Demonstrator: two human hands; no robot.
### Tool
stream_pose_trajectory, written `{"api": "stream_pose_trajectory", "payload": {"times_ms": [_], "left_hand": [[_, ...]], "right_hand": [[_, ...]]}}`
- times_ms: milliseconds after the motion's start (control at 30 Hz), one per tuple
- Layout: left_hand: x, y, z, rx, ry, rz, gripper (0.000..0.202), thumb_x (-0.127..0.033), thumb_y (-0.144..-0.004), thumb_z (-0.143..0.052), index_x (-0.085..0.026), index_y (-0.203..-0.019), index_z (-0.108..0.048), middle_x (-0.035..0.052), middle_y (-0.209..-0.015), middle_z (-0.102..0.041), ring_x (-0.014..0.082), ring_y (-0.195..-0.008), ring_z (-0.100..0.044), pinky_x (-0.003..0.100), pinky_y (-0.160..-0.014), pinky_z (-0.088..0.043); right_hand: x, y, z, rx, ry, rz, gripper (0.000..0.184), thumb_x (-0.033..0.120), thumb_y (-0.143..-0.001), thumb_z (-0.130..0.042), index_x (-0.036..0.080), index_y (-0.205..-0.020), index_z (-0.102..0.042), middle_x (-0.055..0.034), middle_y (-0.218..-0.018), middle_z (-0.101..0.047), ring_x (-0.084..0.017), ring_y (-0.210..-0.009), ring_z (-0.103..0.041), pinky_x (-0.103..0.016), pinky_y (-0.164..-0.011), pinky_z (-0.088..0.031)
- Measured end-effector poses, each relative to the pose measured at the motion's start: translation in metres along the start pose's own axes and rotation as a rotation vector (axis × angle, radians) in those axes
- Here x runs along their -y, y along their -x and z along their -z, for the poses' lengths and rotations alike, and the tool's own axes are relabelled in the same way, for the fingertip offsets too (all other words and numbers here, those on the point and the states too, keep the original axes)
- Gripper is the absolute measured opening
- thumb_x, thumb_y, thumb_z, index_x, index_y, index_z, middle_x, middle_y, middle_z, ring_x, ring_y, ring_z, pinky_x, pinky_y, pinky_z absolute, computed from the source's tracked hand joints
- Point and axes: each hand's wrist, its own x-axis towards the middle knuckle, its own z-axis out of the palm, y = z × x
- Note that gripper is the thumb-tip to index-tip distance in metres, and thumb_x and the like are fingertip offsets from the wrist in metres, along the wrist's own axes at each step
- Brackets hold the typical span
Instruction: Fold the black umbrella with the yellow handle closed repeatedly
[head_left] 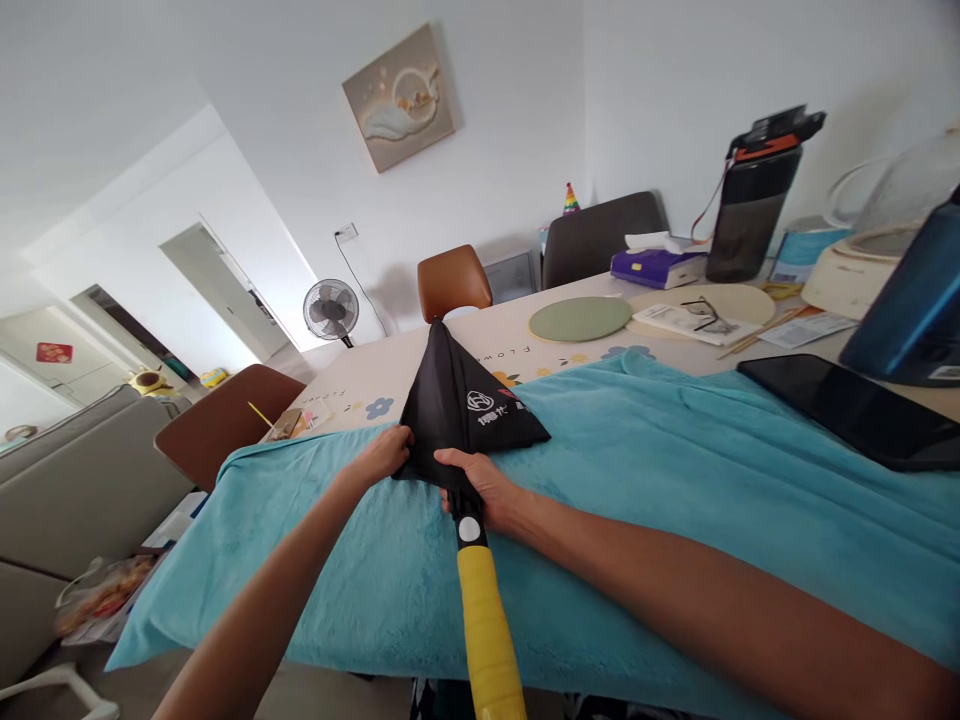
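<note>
A black umbrella (442,400) with white printing on its cloth lies folded but loose over the table, its tip pointing away from me. Its yellow-wrapped handle (487,620) points toward me, below a round white button (469,529). My right hand (484,485) is closed round the umbrella's shaft and lower cloth, just above the button. With closed fingers, my left hand (386,452) pinches the left edge of the cloth. The right flap of cloth spreads out flat over a turquoise blanket (645,500).
On the right stand a dark water bottle (754,210), a blue bottle (915,300) and a purple tissue pack (656,267). A black tablet (855,405) rests on the blanket. Glasses (705,315) and a green placemat (581,319) are farther back. Chairs and a fan (331,310) stand beyond.
</note>
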Motion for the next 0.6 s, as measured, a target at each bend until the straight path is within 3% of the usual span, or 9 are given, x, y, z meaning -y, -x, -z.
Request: {"api": "stream_pose_trajectory", "payload": {"times_ms": [133,233,333,400,467,600], "left_hand": [[-0.009,0.004,0.015,-0.012,-0.045,0.058,0.021,-0.013,-0.070,-0.046,-0.019,-0.085,-0.059,0.0034,-0.086,-0.061,0.0186,-0.081,-0.053,0.029,-0.072,-0.038],[-0.023,0.010,0.033,-0.296,-0.054,0.085,0.022,-0.015,-0.077,-0.042,-0.020,-0.087,-0.061,0.0039,-0.095,-0.062,0.0211,-0.092,-0.052,0.035,-0.086,-0.034],[-0.045,0.007,0.034,-0.560,0.074,0.001,0.028,-0.012,-0.081,-0.034,-0.018,-0.094,-0.059,0.0050,-0.101,-0.060,0.0187,-0.098,-0.050,0.032,-0.090,-0.035],[-0.060,-0.002,0.024,-0.560,0.227,-0.081,0.028,-0.015,-0.084,-0.034,-0.018,-0.099,-0.057,0.0052,-0.106,-0.059,0.0166,-0.104,-0.049,0.029,-0.092,-0.035],[-0.071,-0.012,0.010,-0.472,0.397,-0.077,0.029,-0.022,-0.084,-0.039,-0.016,-0.108,-0.054,0.0076,-0.118,-0.054,0.0168,-0.113,-0.045,0.028,-0.098,-0.031],[-0.079,-0.026,-0.011,-0.351,0.805,0.211,0.051,-0.038,-0.078,-0.051,-0.012,-0.122,-0.045,0.0131,-0.138,-0.035,0.0224,-0.128,-0.029,0.032,-0.104,-0.023]], "right_hand": [[-0.001,0.000,-0.001,-0.033,0.015,0.008,0.017,0.025,-0.075,-0.054,0.015,-0.063,-0.046,0.0013,-0.039,-0.049,-0.012,-0.033,-0.047,-0.023,-0.033,-0.042],[-0.001,0.000,-0.001,-0.051,0.024,0.000,0.017,0.026,-0.074,-0.055,0.016,-0.064,-0.046,0.0016,-0.039,-0.049,-0.012,-0.033,-0.047,-0.023,-0.033,-0.042],[0.000,0.000,-0.001,-0.051,0.037,-0.003,0.017,0.026,-0.073,-0.056,0.016,-0.064,-0.046,0.0004,-0.040,-0.051,-0.012,-0.033,-0.048,-0.023,-0.033,-0.043],[0.000,0.001,-0.001,-0.052,0.044,0.005,0.016,0.026,-0.074,-0.055,0.015,-0.064,-0.047,0.0000,-0.040,-0.051,-0.012,-0.033,-0.048,-0.023,-0.033,-0.042],[0.000,0.001,-0.001,-0.044,0.048,0.017,0.015,0.025,-0.075,-0.053,0.015,-0.065,-0.048,0.0001,-0.040,-0.051,-0.013,-0.033,-0.048,-0.023,-0.033,-0.042],[0.001,0.002,0.000,0.003,0.036,0.031,0.013,0.024,-0.076,-0.050,0.014,-0.067,-0.048,0.0003,-0.040,-0.051,-0.013,-0.034,-0.048,-0.023,-0.035,-0.043]]}}
